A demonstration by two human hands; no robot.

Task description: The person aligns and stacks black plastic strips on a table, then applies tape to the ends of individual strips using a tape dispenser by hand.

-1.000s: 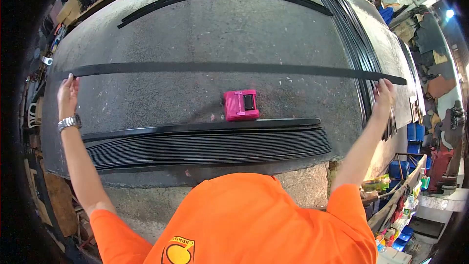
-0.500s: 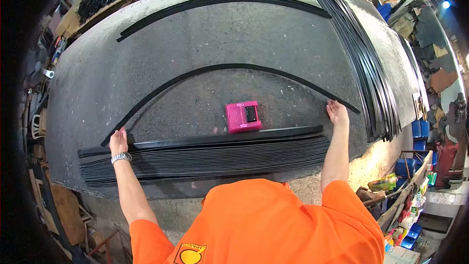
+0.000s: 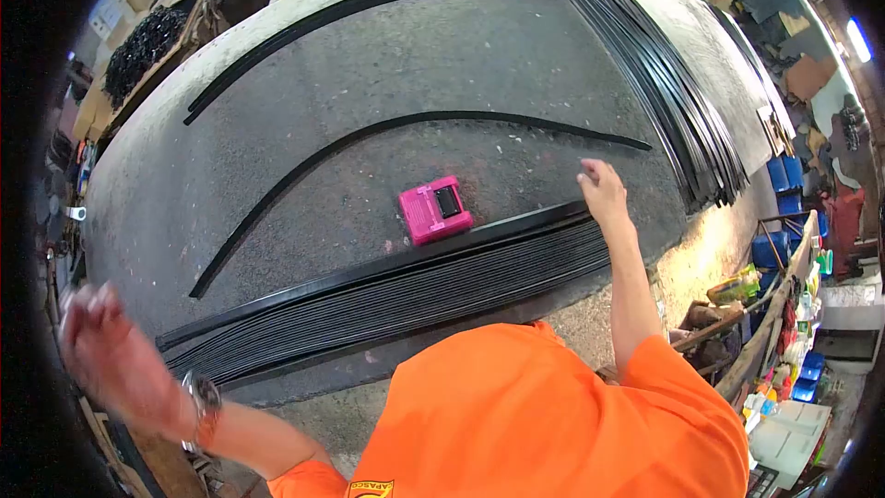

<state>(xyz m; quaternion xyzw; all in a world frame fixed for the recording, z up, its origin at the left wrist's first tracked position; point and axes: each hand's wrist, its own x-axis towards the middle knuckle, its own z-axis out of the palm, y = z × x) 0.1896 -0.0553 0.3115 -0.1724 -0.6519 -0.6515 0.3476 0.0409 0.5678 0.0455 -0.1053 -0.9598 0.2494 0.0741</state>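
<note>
Table (image 3: 304, 83): strip (image 3: 433, 116) and box (image 3: 419, 212) are lying apart.
Left hand (image 3: 129, 364): is hanging free.
Right hand (image 3: 604, 192): is hovering free near stack (image 3: 415, 290).

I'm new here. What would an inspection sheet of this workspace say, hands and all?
Surface: dark grey worktop, scattered light specks.
Job's things: one bowed black strip lying apart; stack of black strips along the near edge.
Clutter: pink box beside the stack; strip bundle along the right.
Hands: left hand blurred; right hand open, apparently empty.
Cables: nothing seen.
Surroundings: black heap upper left, blue plastic items right.
</note>
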